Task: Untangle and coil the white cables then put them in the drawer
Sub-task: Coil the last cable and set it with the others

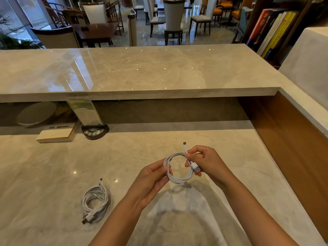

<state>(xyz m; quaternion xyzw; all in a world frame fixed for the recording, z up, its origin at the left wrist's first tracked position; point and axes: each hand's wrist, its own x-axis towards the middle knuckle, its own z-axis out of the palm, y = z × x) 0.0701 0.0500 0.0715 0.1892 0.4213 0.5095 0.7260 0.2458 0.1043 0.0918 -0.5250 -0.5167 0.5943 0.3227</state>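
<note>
**Two white cables, one coil in both hands**

Two white cables are in view. The held cable [179,168] is wound into a small ring above the surface [124,157]; the left hand [152,180] pinches its left side, fingers curled round the strands. The right hand [204,162] grips the right side, where both plug ends stick out, one above the fingers and one, orange-tipped, below. The second cable [95,201] lies coiled on the surface, left of the left hand and well apart from it. One book [56,134] and one sign stand [92,121] sit farther off to the left, partly hidden under the raised ledge.
</note>
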